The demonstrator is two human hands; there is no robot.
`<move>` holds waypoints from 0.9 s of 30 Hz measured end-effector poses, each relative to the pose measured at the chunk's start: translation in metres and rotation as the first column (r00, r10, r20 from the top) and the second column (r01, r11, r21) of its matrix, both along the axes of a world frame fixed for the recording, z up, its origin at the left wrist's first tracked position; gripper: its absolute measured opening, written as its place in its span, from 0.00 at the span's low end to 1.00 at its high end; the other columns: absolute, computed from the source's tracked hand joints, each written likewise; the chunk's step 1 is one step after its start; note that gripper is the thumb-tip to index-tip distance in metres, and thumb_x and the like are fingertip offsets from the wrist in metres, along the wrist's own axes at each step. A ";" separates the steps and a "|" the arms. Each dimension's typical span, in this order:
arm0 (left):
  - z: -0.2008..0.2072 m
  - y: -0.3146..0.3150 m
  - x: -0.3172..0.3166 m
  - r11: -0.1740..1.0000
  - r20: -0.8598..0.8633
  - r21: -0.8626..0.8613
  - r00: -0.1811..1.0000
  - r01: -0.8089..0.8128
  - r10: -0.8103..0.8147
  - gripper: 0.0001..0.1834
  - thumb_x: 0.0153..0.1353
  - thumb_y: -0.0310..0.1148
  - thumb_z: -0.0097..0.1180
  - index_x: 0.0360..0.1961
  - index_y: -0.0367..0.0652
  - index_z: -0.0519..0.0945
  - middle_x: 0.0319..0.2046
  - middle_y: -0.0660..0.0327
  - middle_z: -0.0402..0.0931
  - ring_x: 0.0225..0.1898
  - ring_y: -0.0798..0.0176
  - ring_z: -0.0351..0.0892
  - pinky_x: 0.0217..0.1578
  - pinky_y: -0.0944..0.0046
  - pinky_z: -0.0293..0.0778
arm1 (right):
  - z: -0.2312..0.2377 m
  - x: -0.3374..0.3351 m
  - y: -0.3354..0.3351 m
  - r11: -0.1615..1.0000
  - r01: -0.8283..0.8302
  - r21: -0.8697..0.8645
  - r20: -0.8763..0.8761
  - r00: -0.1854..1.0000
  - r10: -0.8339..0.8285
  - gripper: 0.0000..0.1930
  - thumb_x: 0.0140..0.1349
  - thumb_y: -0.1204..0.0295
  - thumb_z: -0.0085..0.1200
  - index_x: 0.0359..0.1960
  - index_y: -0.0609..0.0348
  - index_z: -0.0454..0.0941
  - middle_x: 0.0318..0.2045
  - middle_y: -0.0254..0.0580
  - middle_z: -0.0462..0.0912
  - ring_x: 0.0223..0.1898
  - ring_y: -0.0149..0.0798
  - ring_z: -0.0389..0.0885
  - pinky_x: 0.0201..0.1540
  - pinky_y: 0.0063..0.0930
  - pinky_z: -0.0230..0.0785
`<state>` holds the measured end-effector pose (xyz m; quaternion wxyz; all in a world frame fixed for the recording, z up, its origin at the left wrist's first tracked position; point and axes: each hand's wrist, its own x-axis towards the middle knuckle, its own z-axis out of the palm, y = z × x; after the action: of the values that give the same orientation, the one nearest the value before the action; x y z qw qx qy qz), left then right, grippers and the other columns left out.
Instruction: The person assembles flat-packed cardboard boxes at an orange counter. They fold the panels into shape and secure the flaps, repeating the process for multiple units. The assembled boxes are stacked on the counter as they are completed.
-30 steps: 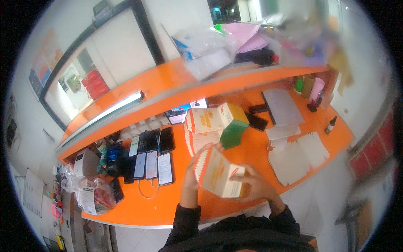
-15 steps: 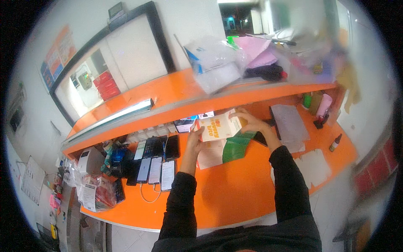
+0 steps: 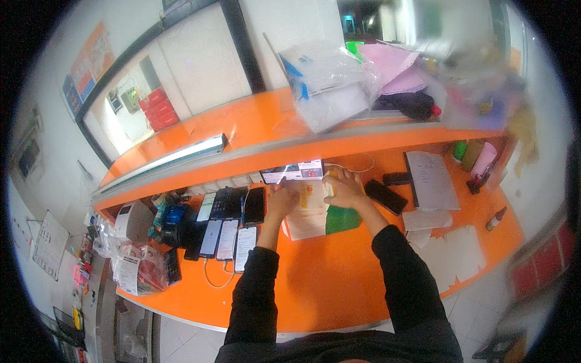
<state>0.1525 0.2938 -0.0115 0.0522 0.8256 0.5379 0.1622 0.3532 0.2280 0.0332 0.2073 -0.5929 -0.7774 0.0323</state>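
Observation:
A pale card carton (image 3: 307, 195) with yellow-orange lettering is between my two hands above the orange counter. My left hand (image 3: 284, 201) is closed at the carton's left side, its fingertips blurred. My right hand (image 3: 346, 190) grips the right side, fingers curled over a white and yellow edge. Much of the carton is hidden by the hands and its tilt. Beneath it lies a flat white and green card sheet (image 3: 342, 220). Just beyond my hands stands a lit screen (image 3: 311, 170).
Several phones (image 3: 227, 237) lie to the left, some with charging cables. A dark phone (image 3: 386, 196) and papers (image 3: 433, 181) lie right. A small bottle (image 3: 496, 218) is near the right edge. An orange shelf (image 3: 266, 151) overhangs the back, with plastic-wrapped items (image 3: 333, 91) on top.
The carton has tilted and come down closer to the card sheet, so less of its printed face shows. My right hand has moved down and left, uncovering the dark phone.

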 end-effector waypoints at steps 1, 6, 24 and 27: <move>-0.011 -0.003 0.005 0.999 -0.089 0.010 0.995 -0.051 0.051 0.24 0.52 0.46 0.36 0.50 0.48 0.59 0.52 0.51 0.51 0.51 0.42 0.51 0.44 0.40 0.51 | -0.005 -0.005 -0.003 0.999 0.016 0.047 0.017 1.000 -0.017 0.27 0.31 0.59 0.54 0.40 0.42 0.66 0.47 0.49 0.58 0.51 0.50 0.52 0.49 0.52 0.41; -0.082 -0.022 0.011 0.975 0.105 0.187 0.989 -0.124 0.106 0.25 0.53 0.48 0.31 0.52 0.52 0.56 0.54 0.55 0.46 0.54 0.41 0.44 0.45 0.36 0.44 | -0.025 -0.028 -0.002 0.992 -0.004 0.123 0.133 0.991 -0.013 0.28 0.29 0.59 0.54 0.39 0.49 0.68 0.50 0.50 0.54 0.54 0.51 0.47 0.52 0.53 0.30; -0.066 -0.036 0.031 0.955 0.149 0.298 0.988 0.003 -0.050 0.24 0.51 0.48 0.37 0.49 0.53 0.61 0.53 0.55 0.52 0.55 0.51 0.47 0.49 0.41 0.38 | -0.101 0.056 -0.203 0.920 0.385 -0.075 -0.038 0.921 -0.389 0.31 0.38 0.62 0.55 0.47 0.49 0.61 0.55 0.47 0.45 0.57 0.50 0.40 0.53 0.51 0.35; -0.040 -0.048 0.030 0.945 0.236 0.328 0.970 -0.016 -0.066 0.20 0.49 0.44 0.41 0.44 0.51 0.67 0.50 0.55 0.56 0.53 0.53 0.52 0.50 0.46 0.42 | -0.100 0.085 -0.252 0.833 0.498 -0.241 0.030 0.862 -0.506 0.28 0.41 0.62 0.53 0.48 0.45 0.60 0.56 0.46 0.45 0.57 0.49 0.38 0.51 0.57 0.33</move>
<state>0.1830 0.2462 -0.0512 -0.0180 0.8034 0.4823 0.3486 0.4377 -0.0245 -0.0667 0.1489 -0.7960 -0.5810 0.0811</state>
